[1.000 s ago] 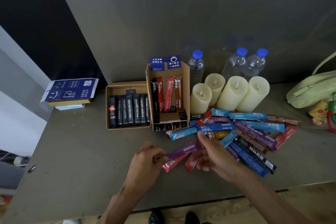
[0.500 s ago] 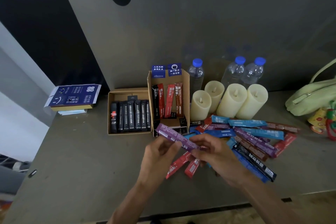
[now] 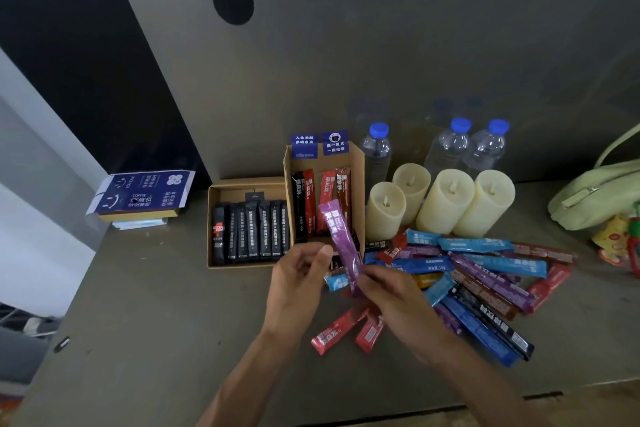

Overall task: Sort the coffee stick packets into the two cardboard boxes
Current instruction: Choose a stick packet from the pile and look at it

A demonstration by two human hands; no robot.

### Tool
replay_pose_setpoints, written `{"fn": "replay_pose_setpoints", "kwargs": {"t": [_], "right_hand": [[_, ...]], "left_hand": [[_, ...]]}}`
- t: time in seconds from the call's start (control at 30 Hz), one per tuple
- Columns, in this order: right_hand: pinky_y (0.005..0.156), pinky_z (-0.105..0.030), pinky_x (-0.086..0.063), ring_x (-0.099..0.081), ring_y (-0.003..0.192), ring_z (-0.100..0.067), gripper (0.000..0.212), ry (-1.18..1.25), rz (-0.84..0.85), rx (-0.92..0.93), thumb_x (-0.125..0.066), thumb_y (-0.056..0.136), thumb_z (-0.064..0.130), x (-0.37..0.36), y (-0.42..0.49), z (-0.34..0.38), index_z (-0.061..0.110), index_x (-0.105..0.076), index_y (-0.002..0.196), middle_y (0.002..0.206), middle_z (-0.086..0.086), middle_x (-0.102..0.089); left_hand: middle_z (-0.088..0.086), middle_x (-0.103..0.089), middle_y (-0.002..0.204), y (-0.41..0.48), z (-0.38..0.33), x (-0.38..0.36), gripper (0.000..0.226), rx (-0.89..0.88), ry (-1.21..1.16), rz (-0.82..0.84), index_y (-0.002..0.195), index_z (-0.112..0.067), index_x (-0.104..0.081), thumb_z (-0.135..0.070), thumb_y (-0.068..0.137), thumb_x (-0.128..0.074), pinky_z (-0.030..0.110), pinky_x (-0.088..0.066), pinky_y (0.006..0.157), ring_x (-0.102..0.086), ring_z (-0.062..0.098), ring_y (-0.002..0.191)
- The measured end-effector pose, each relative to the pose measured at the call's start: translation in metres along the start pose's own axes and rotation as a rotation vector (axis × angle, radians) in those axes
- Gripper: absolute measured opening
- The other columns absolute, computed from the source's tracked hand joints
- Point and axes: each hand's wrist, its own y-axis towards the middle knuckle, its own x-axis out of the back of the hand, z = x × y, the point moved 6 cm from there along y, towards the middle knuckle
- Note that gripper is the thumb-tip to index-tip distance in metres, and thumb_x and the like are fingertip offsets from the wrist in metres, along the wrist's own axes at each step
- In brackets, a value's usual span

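Your right hand: fingers pinch lower end of purple packet. Packet stands near upright, top in front of tall box.
Your left hand: fingers curled, just beside packet's middle; cannot tell if touching.
Packet likely light, thin, floppy, slick foil. Pinch flat faces near end seal; don't crush the middle.
Low box, further left, holds black sticks.
Loose pile lies on tabletop, right.
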Motion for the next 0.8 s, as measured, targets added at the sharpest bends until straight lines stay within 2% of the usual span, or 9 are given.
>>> {"fn": "replay_pose_setpoints", "kwargs": {"t": [0.1, 0.17, 0.27, 0.37, 0.47, 0.57, 0.63, 0.7, 0.8], "right_hand": [[0.069, -0.041, -0.042, -0.068, 0.075, -0.027, 0.02, 0.011, 0.07, -0.019, -0.049, 0.103, 0.018, -0.003, -0.001, -0.004, 0.012, -0.067, 0.109, 0.096, -0.008, -0.077], [0.069, -0.041, -0.044, -0.068, 0.072, -0.023, 0.019, 0.01, 0.079, -0.036, -0.05, 0.103, 0.018, -0.004, -0.001, -0.005, 0.013, -0.068, 0.107, 0.097, -0.006, -0.077], [0.066, -0.029, -0.051, -0.066, 0.063, -0.008, 0.011, -0.069, 0.007, -0.008, -0.06, 0.098, 0.023, -0.002, 0.002, -0.003, 0.02, -0.07, 0.101, 0.092, -0.001, -0.075], [0.076, -0.022, -0.051, -0.068, 0.079, 0.0, 0.007, -0.188, -0.057, 0.0, -0.063, 0.096, 0.025, -0.001, 0.009, -0.005, 0.026, -0.07, 0.095, 0.088, 0.007, -0.074], [0.072, -0.02, -0.047, -0.066, 0.076, 0.001, 0.009, -0.141, -0.142, -0.029, -0.062, 0.097, 0.027, -0.003, 0.015, -0.008, 0.027, -0.069, 0.093, 0.087, 0.008, -0.073], [0.057, -0.021, -0.047, -0.06, 0.057, -0.005, 0.011, -0.063, -0.248, -0.023, -0.06, 0.098, 0.025, -0.002, 0.02, -0.007, 0.022, -0.068, 0.092, 0.083, -0.001, -0.073], [0.051, -0.017, -0.046, -0.06, 0.052, -0.006, 0.007, -0.051, -0.286, -0.019, -0.059, 0.099, 0.023, -0.001, 0.023, -0.007, 0.021, -0.066, 0.098, 0.087, -0.001, -0.072], [0.05, -0.015, -0.046, -0.06, 0.051, -0.005, 0.005, -0.048, -0.288, -0.029, -0.059, 0.099, 0.024, -0.003, 0.028, -0.007, 0.022, -0.064, 0.102, 0.092, 0.0, -0.072], [0.052, -0.015, -0.048, -0.064, 0.056, -0.005, 0.005, -0.078, -0.285, -0.04, -0.059, 0.098, 0.024, -0.008, 0.036, -0.008, 0.022, -0.062, 0.102, 0.095, 0.002, -0.071]], "left_hand": [[-0.008, -0.074, 0.09, 0.009, -0.003, -0.004, 0.016, 0.009, 0.026, 0.074, 0.098, -0.02, -0.073, -0.028, 0.095, -0.06, 0.012, -0.048, 0.068, -0.065, -0.001, 0.079], [-0.009, -0.073, 0.081, 0.014, -0.006, -0.007, 0.016, 0.019, 0.05, 0.083, 0.092, -0.016, -0.074, -0.024, 0.095, -0.061, 0.011, -0.047, 0.065, -0.065, -0.001, 0.072], [-0.015, -0.063, 0.058, 0.02, -0.008, -0.008, 0.02, 0.005, 0.102, 0.052, 0.083, -0.009, -0.072, -0.018, 0.096, -0.06, 0.01, -0.041, 0.055, -0.055, -0.004, 0.054], [-0.014, -0.062, 0.057, 0.023, -0.009, -0.009, 0.021, -0.028, 0.157, 0.039, 0.083, -0.01, -0.071, -0.02, 0.097, -0.059, 0.011, -0.041, 0.052, -0.054, -0.002, 0.052], [-0.013, -0.069, 0.074, 0.025, -0.01, -0.006, 0.019, -0.08, 0.215, 0.012, 0.092, -0.018, -0.07, -0.019, 0.1, -0.053, 0.008, -0.044, 0.056, -0.062, -0.002, 0.065], [-0.006, -0.064, 0.104, 0.032, -0.009, -0.009, 0.02, -0.257, 0.566, 0.059, 0.105, -0.017, -0.067, -0.012, 0.101, -0.047, 0.005, -0.045, 0.069, -0.061, 0.0, 0.082], [-0.001, -0.056, 0.117, 0.038, -0.012, -0.014, 0.023, -0.335, 0.753, 0.134, 0.115, -0.015, -0.063, -0.013, 0.101, -0.046, 0.01, -0.049, 0.076, -0.059, 0.004, 0.088], [-0.002, -0.054, 0.121, 0.042, -0.023, -0.013, 0.024, -0.387, 0.808, 0.141, 0.12, -0.016, -0.06, -0.015, 0.101, -0.046, 0.015, -0.051, 0.079, -0.058, 0.005, 0.091], [-0.005, -0.054, 0.12, 0.042, -0.041, -0.005, 0.023, -0.456, 0.79, 0.115, 0.119, -0.018, -0.061, -0.016, 0.101, -0.046, 0.014, -0.052, 0.077, -0.058, 0.003, 0.092]]}}
